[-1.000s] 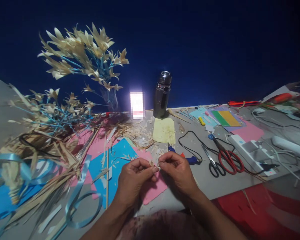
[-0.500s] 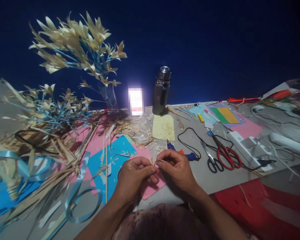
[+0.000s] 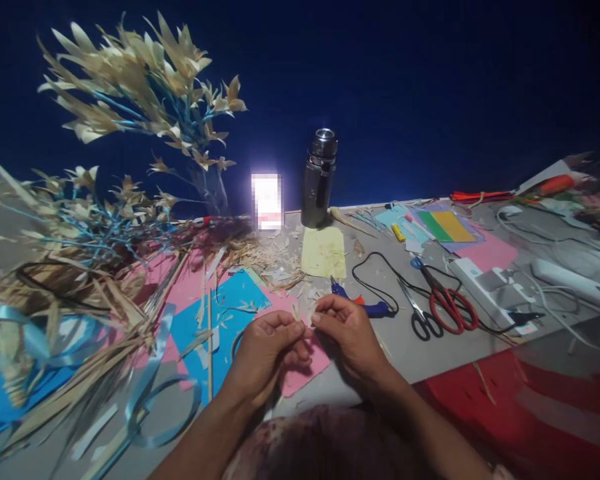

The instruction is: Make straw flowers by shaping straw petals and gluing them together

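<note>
Between thumb and fingertips, my left hand (image 3: 275,343) pinches a small pale strip of dried husk (image 3: 296,312), its tip poking up. My right hand (image 3: 347,333) is closed in a pinch just beside it; what its fingertips hold, if anything, is too small to make out. Both hands are above pink paper (image 3: 305,380) near the table's front. Behind my right hand lies a blue glue gun (image 3: 375,309), partly hidden by that hand. Blue paper (image 3: 245,293) with scraps on it lies to the left of my left hand.
A dark flask (image 3: 319,183) stands at the back behind a yellow sheet (image 3: 325,253). Black scissors (image 3: 425,325), red-handled scissors (image 3: 453,308) and a power strip (image 3: 495,293) with cords lie right. Dried-husk flowers (image 3: 130,80), husk strips and light-blue ribbon (image 3: 165,440) crowd the left.
My hands have moved slightly apart, and my right fingertips have drawn away from the left ones. The pale strip in my left hand shows more clearly. The view has shifted slightly.
</note>
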Available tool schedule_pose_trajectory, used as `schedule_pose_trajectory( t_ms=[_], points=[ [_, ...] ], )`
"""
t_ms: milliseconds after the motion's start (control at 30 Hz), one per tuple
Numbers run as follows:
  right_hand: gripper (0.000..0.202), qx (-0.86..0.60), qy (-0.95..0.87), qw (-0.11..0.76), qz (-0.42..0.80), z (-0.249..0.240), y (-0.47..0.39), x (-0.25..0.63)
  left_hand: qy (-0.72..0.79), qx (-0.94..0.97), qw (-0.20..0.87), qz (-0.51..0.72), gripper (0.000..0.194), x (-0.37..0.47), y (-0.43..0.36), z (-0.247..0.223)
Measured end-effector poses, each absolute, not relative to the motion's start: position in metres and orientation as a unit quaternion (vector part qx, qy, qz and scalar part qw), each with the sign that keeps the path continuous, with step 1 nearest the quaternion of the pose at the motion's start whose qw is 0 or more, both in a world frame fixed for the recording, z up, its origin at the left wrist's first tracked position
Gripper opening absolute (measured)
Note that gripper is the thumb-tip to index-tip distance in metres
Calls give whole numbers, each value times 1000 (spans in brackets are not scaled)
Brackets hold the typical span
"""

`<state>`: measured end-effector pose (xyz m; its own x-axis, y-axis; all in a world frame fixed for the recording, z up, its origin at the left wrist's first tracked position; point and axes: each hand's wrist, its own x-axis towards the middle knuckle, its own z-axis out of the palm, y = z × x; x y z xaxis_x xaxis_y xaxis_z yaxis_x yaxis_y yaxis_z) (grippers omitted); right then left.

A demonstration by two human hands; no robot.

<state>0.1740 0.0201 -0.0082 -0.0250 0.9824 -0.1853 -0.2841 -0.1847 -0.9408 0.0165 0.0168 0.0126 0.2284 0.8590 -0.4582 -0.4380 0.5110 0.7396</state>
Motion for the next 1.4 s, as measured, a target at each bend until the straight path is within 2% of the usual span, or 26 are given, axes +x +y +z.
schedule_pose_trajectory(
  t_ms=[233, 667, 733, 867, 933, 1000, 1200, 1300, 1400],
  points=[
    [17, -510, -425, 492, 563, 1, 20, 173, 461, 221, 741, 436, 40, 17, 14, 8],
    [13, -524, -505, 440, 525, 3, 19, 175, 466, 230, 728, 448, 32, 20, 13, 5],
    [7, -525, -564, 448, 454, 0, 16, 174, 462, 229, 731, 447, 33, 20, 14, 3],
    [16, -470, -722, 495, 112, -5, 14, 175, 471, 211, 722, 460, 37, 17, 15, 5],
    [16, -434, -767, 472, -10, -4, 14, 178, 469, 201, 726, 461, 38, 15, 14, 9],
    [14, -418, -793, 440, -61, -2, 15, 181, 466, 197, 733, 454, 39, 15, 13, 12],
    [11, -385, -834, 391, -56, -1, 19, 194, 477, 230, 702, 476, 35, 20, 11, 7],
    [28, -459, -821, 340, -15, -10, 26, 220, 489, 280, 655, 504, 30, 19, 14, 4],
    [52, -541, -813, 215, 23, -21, 34, 253, 515, 336, 603, 507, 29, 15, 18, 5]
  ],
)
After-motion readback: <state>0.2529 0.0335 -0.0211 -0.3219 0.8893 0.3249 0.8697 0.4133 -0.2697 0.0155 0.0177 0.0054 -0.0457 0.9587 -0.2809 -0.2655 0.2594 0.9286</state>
